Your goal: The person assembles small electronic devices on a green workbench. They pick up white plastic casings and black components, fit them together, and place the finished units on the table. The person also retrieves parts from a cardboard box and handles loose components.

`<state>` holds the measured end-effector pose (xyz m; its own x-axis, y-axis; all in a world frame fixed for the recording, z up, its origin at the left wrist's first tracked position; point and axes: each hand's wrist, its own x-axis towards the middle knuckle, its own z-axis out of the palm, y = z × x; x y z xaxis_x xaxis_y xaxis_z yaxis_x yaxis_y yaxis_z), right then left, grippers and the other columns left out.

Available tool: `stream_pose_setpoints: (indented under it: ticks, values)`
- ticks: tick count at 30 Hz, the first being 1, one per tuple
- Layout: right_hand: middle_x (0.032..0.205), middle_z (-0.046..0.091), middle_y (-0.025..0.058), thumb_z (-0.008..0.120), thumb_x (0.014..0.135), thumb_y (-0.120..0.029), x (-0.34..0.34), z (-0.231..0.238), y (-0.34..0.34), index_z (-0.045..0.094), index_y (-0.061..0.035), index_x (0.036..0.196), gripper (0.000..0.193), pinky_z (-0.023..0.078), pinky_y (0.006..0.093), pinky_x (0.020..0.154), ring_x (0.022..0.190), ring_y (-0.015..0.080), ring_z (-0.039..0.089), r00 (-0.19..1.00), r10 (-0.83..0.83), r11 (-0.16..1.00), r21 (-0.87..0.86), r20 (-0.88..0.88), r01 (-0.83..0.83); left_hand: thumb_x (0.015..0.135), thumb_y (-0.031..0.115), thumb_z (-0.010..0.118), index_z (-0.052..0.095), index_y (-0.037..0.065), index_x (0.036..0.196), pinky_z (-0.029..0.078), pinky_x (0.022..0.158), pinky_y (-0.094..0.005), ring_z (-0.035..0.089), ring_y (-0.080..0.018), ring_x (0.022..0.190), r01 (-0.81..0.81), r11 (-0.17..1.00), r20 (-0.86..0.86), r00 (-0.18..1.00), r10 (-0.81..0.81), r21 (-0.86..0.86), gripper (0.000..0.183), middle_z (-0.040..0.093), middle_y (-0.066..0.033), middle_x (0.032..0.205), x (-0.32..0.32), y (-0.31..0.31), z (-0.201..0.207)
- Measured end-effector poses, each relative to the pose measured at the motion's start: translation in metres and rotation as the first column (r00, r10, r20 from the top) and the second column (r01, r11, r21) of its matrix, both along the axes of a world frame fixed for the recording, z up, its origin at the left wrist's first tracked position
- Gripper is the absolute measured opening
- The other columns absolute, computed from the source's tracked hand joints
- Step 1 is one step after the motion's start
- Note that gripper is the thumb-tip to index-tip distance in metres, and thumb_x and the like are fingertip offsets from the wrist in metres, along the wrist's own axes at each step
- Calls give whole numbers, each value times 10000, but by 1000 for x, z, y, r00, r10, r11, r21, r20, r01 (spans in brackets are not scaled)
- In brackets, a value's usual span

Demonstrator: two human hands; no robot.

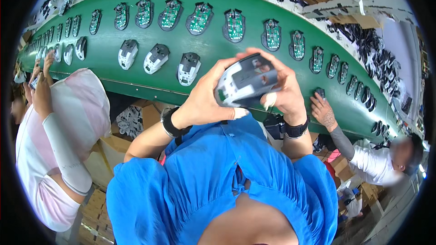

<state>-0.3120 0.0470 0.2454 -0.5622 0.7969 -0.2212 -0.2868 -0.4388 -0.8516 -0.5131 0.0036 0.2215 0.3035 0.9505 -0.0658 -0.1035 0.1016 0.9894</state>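
Left hand [202, 99] and right hand [290, 93] clasp one white-and-dark-grey rounded plastic mouse [247, 79] by the green table [102, 52], long axis slanting, white end lower-left; three matching mice [156, 58] lie nearby, leftward.

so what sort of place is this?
Probably a factory assembly line, perhaps for computer mice: a long green bench carries rows of units with exposed circuit boards, a two-tone mouse-shaped unit is held up, and people reach over the bench at left and right.
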Motion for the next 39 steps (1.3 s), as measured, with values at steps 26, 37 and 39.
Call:
stream_pose_setpoints:
  ticks: [26, 37, 39]
  values:
    - [1240, 504, 169, 652, 839, -139, 129, -161, -31, 366, 72, 1310, 590, 424, 346, 932, 1052, 244, 527, 123, -786, 556, 607, 605, 568, 661, 13, 599, 405, 23, 1332, 300, 1050, -464, 377, -397, 1222, -184, 908, -471, 806, 358, 376, 699, 450, -217, 1288, 6, -3, -82]
    - [1164, 570, 276, 752, 724, -354, 215, -183, 7, 434, 83, 1283, 778, 419, 477, 939, 1057, 412, 556, -816, -442, 678, 734, 373, -31, 710, 240, 755, 319, -63, 1342, 282, 1043, -491, 321, -430, 1232, -394, 869, -775, 432, 461, 298, 826, 340, -273, 1330, -51, -24, -168]
    - [1045, 618, 217, 734, 759, -138, 103, -139, 74, 564, 75, 1169, 493, 477, 363, 830, 917, 308, 607, -58, -916, 387, 913, 397, 129, 696, 211, 757, 363, -33, 1323, 299, 1028, -486, 339, -421, 1214, -403, 861, -783, 406, 471, 310, 780, 358, -255, 1313, -50, -24, -174]
